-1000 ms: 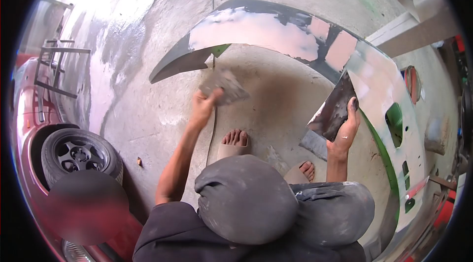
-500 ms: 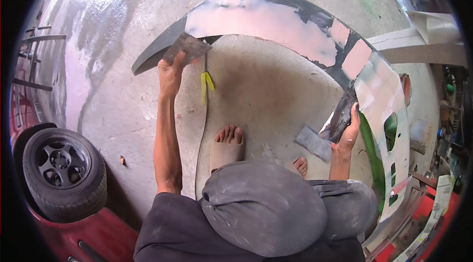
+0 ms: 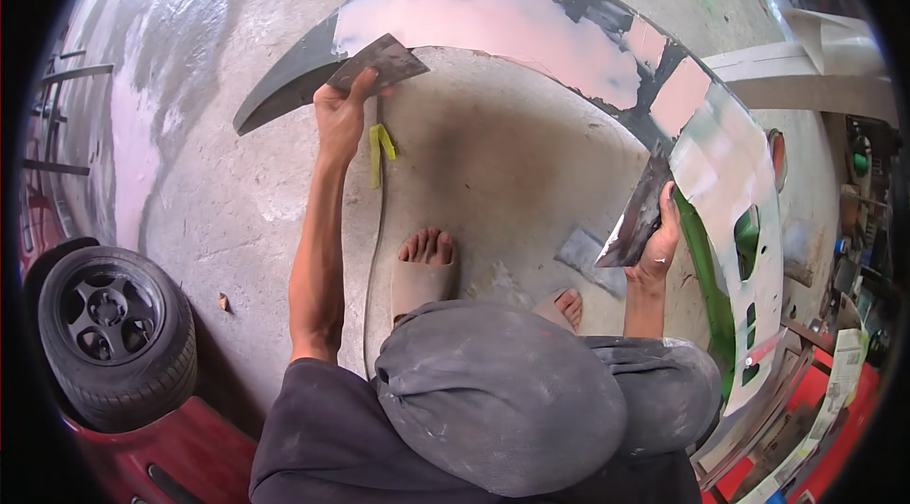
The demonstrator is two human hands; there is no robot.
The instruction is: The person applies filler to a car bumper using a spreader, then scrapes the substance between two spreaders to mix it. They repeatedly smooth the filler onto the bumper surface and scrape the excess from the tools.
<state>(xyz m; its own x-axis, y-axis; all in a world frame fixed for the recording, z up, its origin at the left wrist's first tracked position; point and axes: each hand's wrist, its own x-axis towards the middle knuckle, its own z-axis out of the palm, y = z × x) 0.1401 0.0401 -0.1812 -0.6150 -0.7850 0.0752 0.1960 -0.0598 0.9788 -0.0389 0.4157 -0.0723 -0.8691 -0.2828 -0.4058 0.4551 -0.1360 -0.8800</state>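
Note:
A long curved panel (image 3: pixel 493 13), dark with pink patches and a whitish, green-edged right part, arches across the view. My left hand (image 3: pixel 349 108) grips a flat dark spreader (image 3: pixel 384 64) at the panel's inner edge, near its dark left end. My right hand (image 3: pixel 657 238) is closed on a wider dark plate (image 3: pixel 637 213) with a pale edge, held tilted beside the panel's inner right side. Whether the spreader touches the panel I cannot tell.
A wheel (image 3: pixel 114 324) and red bodywork (image 3: pixel 180 452) are at the lower left. A cable (image 3: pixel 373 248) and yellow strip (image 3: pixel 378 148) lie on the floor. A grey packet (image 3: pixel 588 257) is near my feet. Cluttered items stand at the right.
My left hand has moved up and left with the spreader to the panel's inner edge. The right hand still holds its plate. The view has shifted, and the yellow strip now shows near the cable.

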